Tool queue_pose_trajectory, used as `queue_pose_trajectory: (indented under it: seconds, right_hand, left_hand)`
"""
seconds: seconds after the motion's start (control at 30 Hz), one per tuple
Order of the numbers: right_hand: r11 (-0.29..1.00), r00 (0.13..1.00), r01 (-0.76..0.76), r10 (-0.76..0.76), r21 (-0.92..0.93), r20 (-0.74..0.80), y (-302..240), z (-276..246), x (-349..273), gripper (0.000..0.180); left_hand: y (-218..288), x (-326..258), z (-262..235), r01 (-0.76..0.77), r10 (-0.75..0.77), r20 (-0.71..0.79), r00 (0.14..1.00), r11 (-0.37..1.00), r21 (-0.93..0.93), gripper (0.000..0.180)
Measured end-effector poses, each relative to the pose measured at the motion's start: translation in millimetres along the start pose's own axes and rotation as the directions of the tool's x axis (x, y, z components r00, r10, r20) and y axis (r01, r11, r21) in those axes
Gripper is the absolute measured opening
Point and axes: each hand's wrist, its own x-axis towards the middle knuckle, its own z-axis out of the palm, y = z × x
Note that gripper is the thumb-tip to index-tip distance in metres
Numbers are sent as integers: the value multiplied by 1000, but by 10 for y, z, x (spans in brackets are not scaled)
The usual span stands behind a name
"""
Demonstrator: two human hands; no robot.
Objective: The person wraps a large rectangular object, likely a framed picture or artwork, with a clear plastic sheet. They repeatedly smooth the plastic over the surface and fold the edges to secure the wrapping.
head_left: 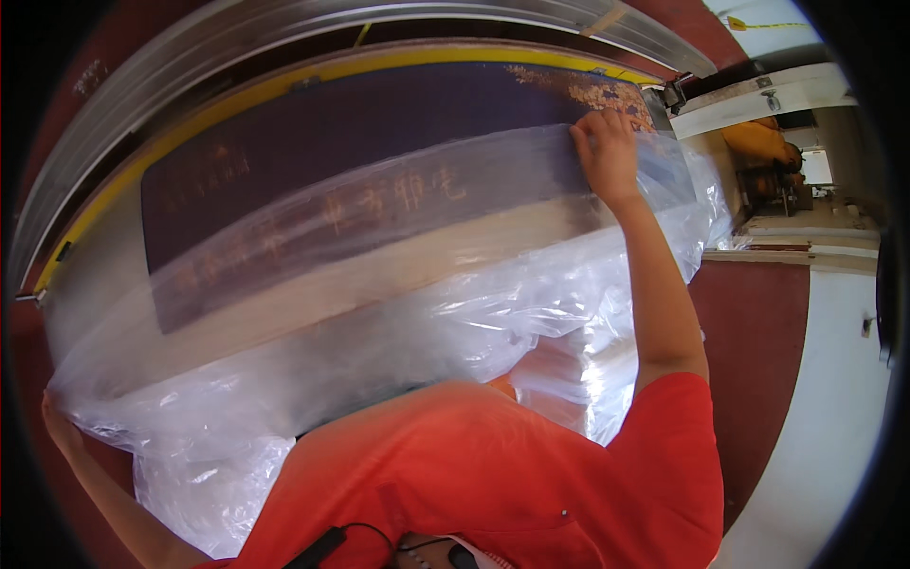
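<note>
A large sheet of clear plastic film [398, 346] spreads across the front of a broad work surface and hangs in shiny folds at my body. Its far edge runs slantwise over a dark purple-blue panel [351, 114] with faded orange markings and a flaking far right corner. Up at that corner my right hand [609, 156] is closed on the film's far edge, fingers bent down at the panel. Out at the far left, my left hand [60, 422] is closed on the film's left edge, its fingertips partly hidden.
Behind the panel runs a yellow strip [275, 92], then long curved-looking metal rails [379, 21]. A small dark clamp-like part [674, 93] sits at the strip's right end. To the right are a dark red floor [749, 370] and an opening with orange equipment [761, 142].
</note>
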Motion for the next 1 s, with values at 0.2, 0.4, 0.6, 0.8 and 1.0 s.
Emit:
queue_pose_trajectory:
  seconds: [0.2,0.4,0.6,0.8,1.0]
  right_hand:
    - [307,741,-623,527,720,417,28,-159,169,18]
    - [687,784,-586,615,431,85,748,680,472,28]
    - [399,503,-792,856,462,122,804,1133,739,39]
    - [454,491,-825,871,337,27,693,1101,655,47]
    - [452,505,-837,855,308,118,718,1148,645,52]
  left_hand:
    - [-96,625,543,-222,479,-235,846,717,661,44]
    - [-330,1723,1560,-181,353,-233,906,822,540,50]
    - [-155,2143,1903,212,-42,-266,963,727,653,66]
    - [-423,2195,1688,-73,91,-30,995,925,372,59]
    - [-580,2587,1223,-106,131,55,990,423,900,45]
